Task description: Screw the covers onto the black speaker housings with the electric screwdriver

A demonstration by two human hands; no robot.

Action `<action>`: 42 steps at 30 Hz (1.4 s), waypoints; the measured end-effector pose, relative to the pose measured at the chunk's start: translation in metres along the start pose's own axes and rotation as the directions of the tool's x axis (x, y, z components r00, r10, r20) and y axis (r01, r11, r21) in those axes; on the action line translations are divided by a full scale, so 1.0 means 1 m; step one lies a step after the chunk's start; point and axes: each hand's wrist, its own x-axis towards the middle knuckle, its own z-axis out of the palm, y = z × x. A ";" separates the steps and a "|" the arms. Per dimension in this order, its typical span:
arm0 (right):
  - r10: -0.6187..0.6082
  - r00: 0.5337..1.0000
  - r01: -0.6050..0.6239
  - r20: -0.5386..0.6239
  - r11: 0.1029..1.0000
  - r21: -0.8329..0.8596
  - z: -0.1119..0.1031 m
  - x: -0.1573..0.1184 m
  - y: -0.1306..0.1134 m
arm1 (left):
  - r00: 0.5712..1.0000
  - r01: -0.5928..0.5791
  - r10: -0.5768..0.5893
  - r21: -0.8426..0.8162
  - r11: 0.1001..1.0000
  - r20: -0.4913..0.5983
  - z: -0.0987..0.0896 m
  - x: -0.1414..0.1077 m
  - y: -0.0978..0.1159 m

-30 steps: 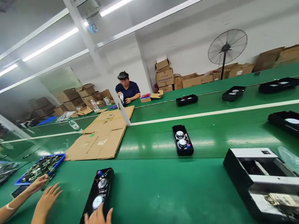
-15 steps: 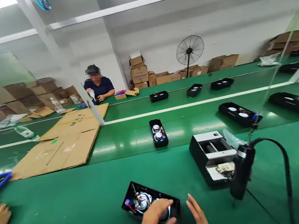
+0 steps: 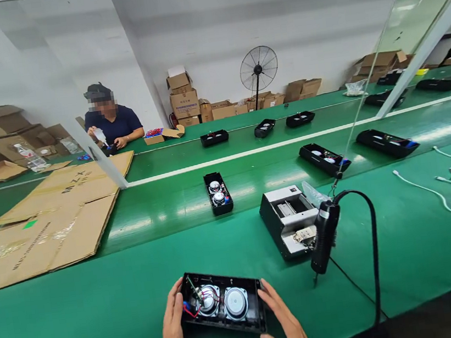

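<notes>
A black speaker housing (image 3: 252, 312) with two round silver speakers lies open side up on the green bench in front of me. Thin red wires and a small blue connector (image 3: 186, 306) show at its left end. My left hand (image 3: 171, 323) grips that left end, fingers along the outer wall. On the opposite short side is my right hand (image 3: 284, 316), its fingers against the edge and its thumb by the near corner. To the right, a black electric screwdriver (image 3: 324, 236) hangs bit downward, apart from both hands.
Behind the screwdriver stands a black and white machine (image 3: 274, 226). Another open housing (image 3: 219, 193) rests on the belt, with several more farther back. Flattened cardboard (image 3: 63, 229) covers the left side; white cables (image 3: 440, 193) lie right. A co-worker (image 3: 113, 123) sits across.
My left hand has gone from above the housing to its left end, and my right hand has come onto its right end. The housing has turned slightly straighter. The view has swung right.
</notes>
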 end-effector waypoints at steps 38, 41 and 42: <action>-0.220 0.960 0.204 0.172 0.973 0.107 -0.059 0.089 -0.059 | 0.733 -0.678 0.608 0.393 0.621 0.303 0.056 -0.022 0.040; -0.324 0.910 0.360 0.257 0.927 -0.105 -0.048 0.086 -0.068 | 0.699 -0.714 0.632 0.382 0.587 0.335 0.057 -0.026 0.042; -0.319 0.896 0.382 0.307 0.908 -0.172 -0.045 0.085 -0.071 | 0.679 -0.734 0.641 0.377 0.566 0.359 0.055 -0.027 0.042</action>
